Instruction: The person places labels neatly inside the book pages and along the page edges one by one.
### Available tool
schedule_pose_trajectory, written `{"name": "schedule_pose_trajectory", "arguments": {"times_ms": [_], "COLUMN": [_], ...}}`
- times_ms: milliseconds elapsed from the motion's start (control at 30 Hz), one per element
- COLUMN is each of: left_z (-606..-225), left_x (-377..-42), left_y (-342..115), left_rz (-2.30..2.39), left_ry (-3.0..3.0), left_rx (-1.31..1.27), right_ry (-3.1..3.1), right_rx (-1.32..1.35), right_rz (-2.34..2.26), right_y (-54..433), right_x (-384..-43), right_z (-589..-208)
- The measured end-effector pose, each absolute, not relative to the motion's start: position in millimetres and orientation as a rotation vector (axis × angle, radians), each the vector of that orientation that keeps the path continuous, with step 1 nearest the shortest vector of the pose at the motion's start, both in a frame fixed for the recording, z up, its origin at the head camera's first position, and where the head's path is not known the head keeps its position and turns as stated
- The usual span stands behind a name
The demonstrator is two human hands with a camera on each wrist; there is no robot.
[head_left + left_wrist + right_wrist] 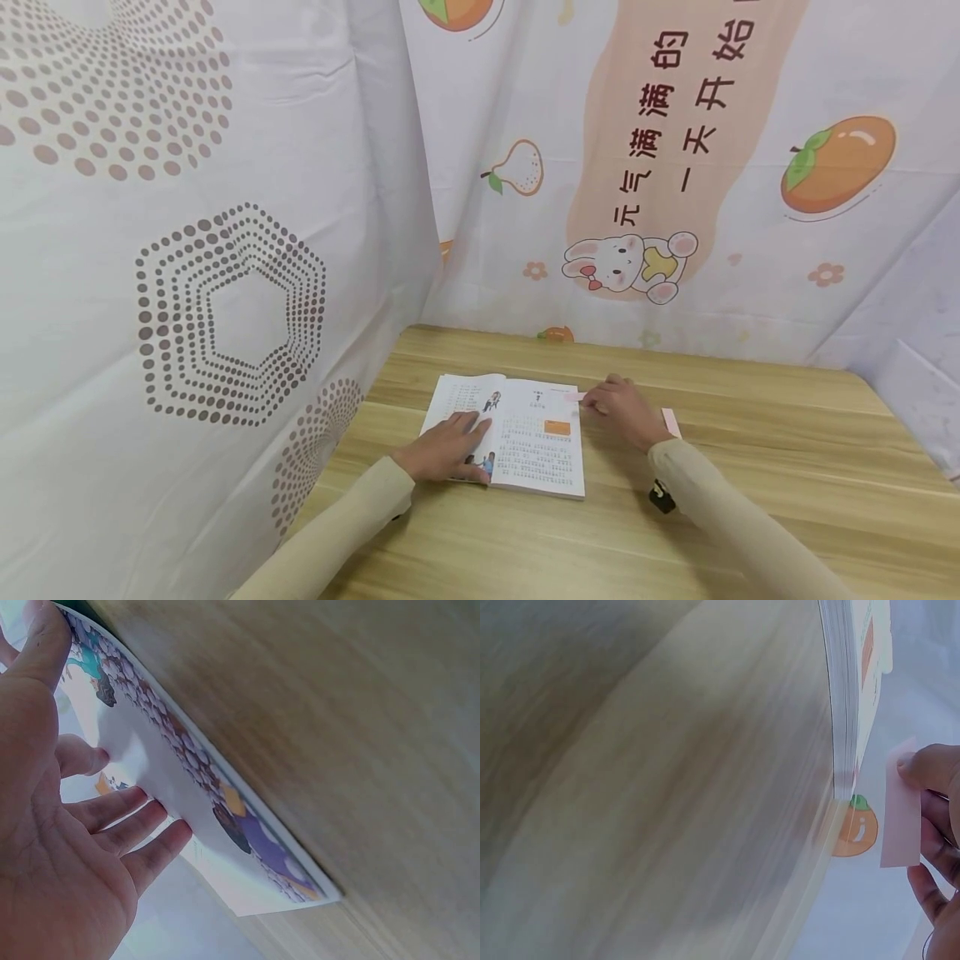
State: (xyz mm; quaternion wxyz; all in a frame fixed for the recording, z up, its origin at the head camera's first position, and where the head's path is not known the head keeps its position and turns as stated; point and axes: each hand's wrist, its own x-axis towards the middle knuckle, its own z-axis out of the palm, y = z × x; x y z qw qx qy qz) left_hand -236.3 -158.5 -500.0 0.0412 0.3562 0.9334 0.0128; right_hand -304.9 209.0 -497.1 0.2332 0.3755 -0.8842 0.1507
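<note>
An open book (pixel 536 479) lies on the wooden table, printed with text and small pictures. My left hand (pixel 446 447) rests across its left page and centre fold, and in the left wrist view its fingers (pixel 120 812) reach over the page with little bend. Beside the book's upper right edge, my right hand (pixel 628 414) pinches a pale pink paper strip (pixel 901 814) between thumb and fingers. In the head view that strip (pixel 573 397) overlaps the right page's upper edge; whether it touches the paper I cannot tell.
Another pink paper piece (pixel 671 422) lies on the wooden table (pixel 787 450) behind the right wrist, partly hidden by it. Printed white cloth hangs behind the table (pixel 517 275) and along the left side (pixel 247 467). A small black device (pixel 661 498) shows under the right sleeve.
</note>
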Motion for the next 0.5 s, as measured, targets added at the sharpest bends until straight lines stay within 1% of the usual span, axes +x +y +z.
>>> {"name": "schedule_pose_trajectory", "arguments": {"times_ms": [233, 500], "left_z": [-500, -500], "left_x": [-237, -236], "left_y": [-159, -159], "left_rz": [0.03, 0.053], "left_ry": [2.854, 2.858], "left_rx": [1.084, 1.085], "right_ry": [-2.4, -2.401], "right_rx": [1.082, 1.074], "right_rz": [0.432, 0.395], "right_y": [199, 192], "right_x": [-307, -307], "right_z": [-498, -500]}}
